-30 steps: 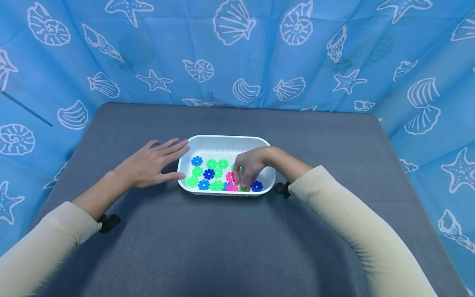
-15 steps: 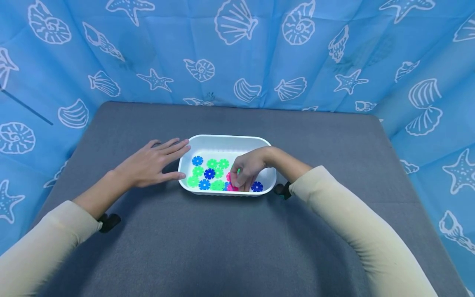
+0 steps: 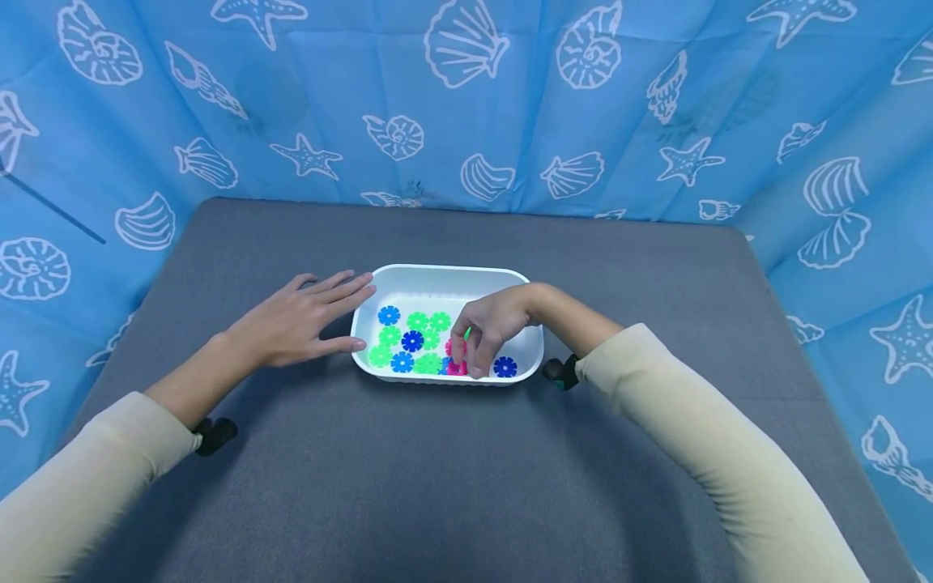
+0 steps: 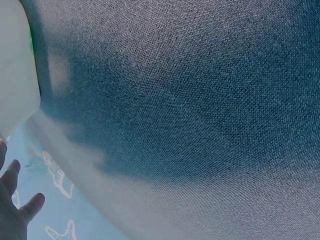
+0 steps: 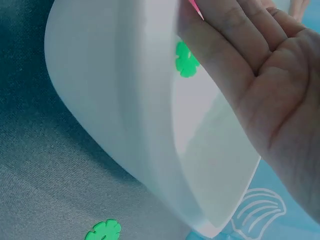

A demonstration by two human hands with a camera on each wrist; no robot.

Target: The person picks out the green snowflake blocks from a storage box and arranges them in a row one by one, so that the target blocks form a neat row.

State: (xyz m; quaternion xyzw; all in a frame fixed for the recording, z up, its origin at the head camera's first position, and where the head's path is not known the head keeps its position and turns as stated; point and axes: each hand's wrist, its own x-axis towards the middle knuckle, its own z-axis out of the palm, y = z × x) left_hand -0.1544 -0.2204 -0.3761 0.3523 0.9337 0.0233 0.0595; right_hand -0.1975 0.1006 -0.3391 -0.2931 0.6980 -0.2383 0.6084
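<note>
A white plastic tray [image 3: 448, 279] holds several flat, notched flower-shaped discs in green, blue and pink. My right hand [image 3: 499, 320] reaches over its right side, with curled fingertips pinching a pink flower disc [image 3: 457, 368] near the front wall. Another pink disc lies partly behind the index finger. In the right wrist view, fingers hide most of the pink, and a green disc [image 5: 187, 60] shows inside the tray. My left hand [image 3: 291, 324] lies with fingers spread, its fingertips and thumb at the tray's left rim; the left wrist view catches only some fingertips [image 4: 32, 206].
The tray stands on a grey cloth-covered table [image 3: 437, 470]. A loose green disc [image 5: 104, 231] lies on the table beyond the tray in the right wrist view. Inside, a dark blue disc [image 3: 505, 367] sits right of my right hand. A blue shell-patterned curtain [image 3: 466, 105] hangs behind.
My right fingers have shifted over the pink discs near the front wall, and the thumb has come up toward the front rim. The left hand stays put.
</note>
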